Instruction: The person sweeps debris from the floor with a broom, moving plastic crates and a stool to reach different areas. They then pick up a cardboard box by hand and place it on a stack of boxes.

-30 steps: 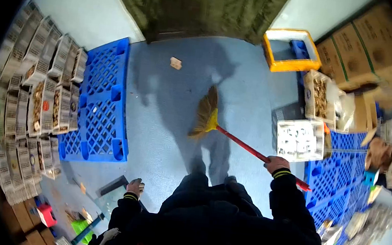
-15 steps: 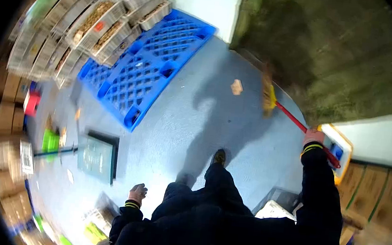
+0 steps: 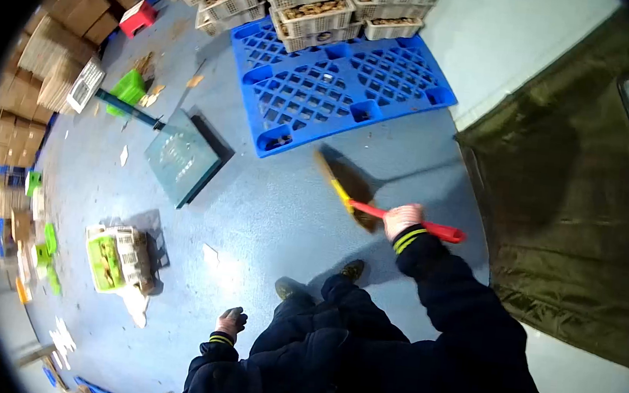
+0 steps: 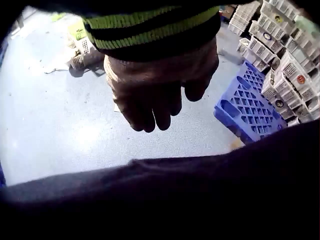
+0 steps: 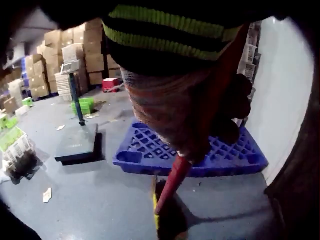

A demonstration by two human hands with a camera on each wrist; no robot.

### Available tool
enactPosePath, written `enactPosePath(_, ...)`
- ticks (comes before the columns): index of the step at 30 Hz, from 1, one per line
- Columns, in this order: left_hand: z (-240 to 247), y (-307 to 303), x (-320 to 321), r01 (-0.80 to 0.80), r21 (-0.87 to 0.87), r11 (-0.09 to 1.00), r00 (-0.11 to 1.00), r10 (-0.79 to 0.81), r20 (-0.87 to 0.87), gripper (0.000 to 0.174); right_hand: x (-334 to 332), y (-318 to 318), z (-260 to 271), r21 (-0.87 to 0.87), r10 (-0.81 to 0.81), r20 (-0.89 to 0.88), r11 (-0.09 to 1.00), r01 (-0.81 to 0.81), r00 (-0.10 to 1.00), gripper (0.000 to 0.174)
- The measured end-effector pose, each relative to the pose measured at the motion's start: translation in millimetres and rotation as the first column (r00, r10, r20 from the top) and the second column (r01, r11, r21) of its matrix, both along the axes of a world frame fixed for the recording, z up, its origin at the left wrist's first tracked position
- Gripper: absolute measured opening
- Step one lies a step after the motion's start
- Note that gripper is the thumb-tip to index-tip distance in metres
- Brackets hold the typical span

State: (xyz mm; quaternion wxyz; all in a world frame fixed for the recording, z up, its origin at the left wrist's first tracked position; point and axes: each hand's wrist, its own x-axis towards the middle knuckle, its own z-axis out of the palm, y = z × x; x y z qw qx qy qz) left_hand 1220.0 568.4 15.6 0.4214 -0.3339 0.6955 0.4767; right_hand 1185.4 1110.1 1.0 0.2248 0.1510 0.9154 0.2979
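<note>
My right hand (image 3: pixel 403 219), in a light work glove, grips the red handle of a broom (image 3: pixel 363 207) in the head view. The broom's yellow collar and straw head point away to the left, over the blue floor. From the right wrist view, the red handle (image 5: pixel 176 180) comes out below the gloved fingers. My left hand (image 3: pixel 230 322), gloved too, hangs beside my left leg and holds nothing. Its fingers hang loosely downward in the left wrist view, over the floor.
A blue pallet (image 3: pixel 301 97) bearing stacked white crates (image 3: pixel 313 16) lies ahead. Left of it stands a platform scale (image 3: pixel 186 157). A crate with a green basket (image 3: pixel 105 263) sits farther left. A dark green curtain (image 3: pixel 572 191) hangs on the right. Paper scraps (image 3: pixel 210 255) litter the floor.
My view has turned left, from the curtain toward the pallet and scale. The broom, still in my right hand, has swung round with me. My left hand stays low and holds nothing.
</note>
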Motion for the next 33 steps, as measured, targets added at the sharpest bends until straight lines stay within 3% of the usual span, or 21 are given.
enactPosePath(1, -8.7, -9.7, 4.8, -0.065, 0.036, 0.997, 0.998, 0.065, 0.0, 0.029, -14.8, -31.8, -20.7, 0.122, 0.052, 0.0, 0.991, -0.051, 0.999, 0.031)
enactPosePath(3, -6.9, -26.9, 15.2, -0.109, 0.029, 0.994, 0.994, 0.109, -0.015, 0.031, -36.4, -75.0, 10.2, -0.232, 0.091, 0.022, 0.969, -0.084, 0.996, 0.027)
enactPosePath(4, 3.5, -26.3, 13.5, -0.096, -0.008, 0.995, 0.995, 0.095, -0.038, 0.034, -51.5, -87.7, 63.5, -0.569, 0.104, 0.06, 0.821, -0.052, 0.993, 0.025)
enactPosePath(5, 2.7, -34.6, 12.8, -0.171, -0.02, 0.985, 0.985, 0.171, -0.011, 0.032, -61.7, -104.3, 87.7, -0.6, 0.098, 0.142, 0.8, 0.007, 0.985, 0.026)
enactPosePath(6, 2.4, -46.6, 13.3, -0.241, -0.036, 0.97, 0.97, 0.242, 0.021, 0.031, -65.0, -134.9, 81.7, -0.188, 0.07, 0.246, 0.982, -0.023, 0.967, 0.027)
enactPosePath(7, 1.3, -61.0, 16.1, -0.308, -0.055, 0.95, 0.949, 0.311, 0.052, 0.029, -66.7, -131.5, 86.5, -0.383, 0.037, 0.231, 0.922, 0.056, 0.972, 0.027)
enactPosePath(8, -0.3, -78.6, 18.8, -0.203, 0.071, 0.977, 0.979, 0.203, 0.002, 0.027, -65.7, -118.2, 95.7, -0.56, 0.0, 0.224, 0.818, 0.129, 0.974, 0.027)
enactPosePath(10, 0.9, -94.5, 14.4, -0.335, -0.081, 0.939, 0.941, 0.338, 0.032, 0.027, -47.0, -107.9, 119.9, -0.648, -0.06, 0.2, 0.74, 0.179, 0.978, 0.026)
enactPosePath(14, -16.2, -137.9, 16.3, -0.425, -0.043, 0.904, 0.9, 0.427, 0.083, 0.028, 11.4, -84.9, 166.4, -0.685, -0.262, 0.134, 0.673, 0.281, 0.956, 0.038)
enactPosePath(15, -15.4, -143.7, 21.4, -0.408, -0.042, 0.912, 0.912, 0.409, 0.025, 0.029, 12.4, -84.9, 192.3, -0.626, -0.309, 0.204, 0.689, 0.366, 0.929, 0.04)
enactPosePath(18, -24.2, -143.6, 27.9, -0.479, -0.071, 0.875, 0.873, 0.483, 0.061, 0.028, 17.0, -45.4, 231.4, -0.475, -0.405, 0.192, 0.759, 0.446, 0.894, 0.039)
enactPosePath(20, -44.8, -144.8, 42.3, -0.497, -0.045, 0.867, 0.864, 0.499, 0.073, 0.029, 3.6, -19.6, 243.9, -0.339, -0.357, 0.188, 0.851, 0.402, 0.915, 0.03)
enactPosePath(22, -48.6, -132.6, 60.7, -0.585, 0.018, 0.811, 0.811, 0.584, 0.03, 0.032, -16.0, 10.4, 216.7, -0.141, -0.266, 0.248, 0.941, 0.306, 0.932, 0.03)
enactPosePath(24, -15.5, -109.7, 66.4, -0.637, 0.064, 0.768, 0.77, 0.638, 0.008, 0.03, -45.2, 24.8, 176.7, 0.063, -0.293, 0.301, 0.956, 0.288, 0.907, 0.032)
enactPosePath(26, -11.1, -112.7, 87.3, -0.679, 0.068, 0.731, 0.732, 0.681, -0.016, 0.03, -83.5, -7.9, 169.4, 0.123, -0.313, 0.356, 0.95, 0.289, 0.88, 0.035)
enactPosePath(28, -13.5, -124.0, 116.9, -0.781, 0.044, 0.622, 0.622, 0.783, -0.018, 0.029, -110.7, -51.9, 165.6, 0.1, -0.221, 0.446, 0.975, 0.197, 0.867, 0.037)
enactPosePath(29, -23.8, -134.6, 133.5, -0.837, 0.062, 0.544, 0.546, 0.838, 0.02, 0.028, -124.6, -85.7, 165.6, 0.064, -0.156, 0.498, 0.988, 0.143, 0.853, 0.036)
enactPosePath(33, -45.5, -164.5, 171.2, -0.903, -0.038, 0.427, 0.423, 0.902, 0.092, 0.026, -157.0, -204.7, 128.2, -0.117, 0.081, 0.551, 0.993, -0.019, 0.83, 0.032)
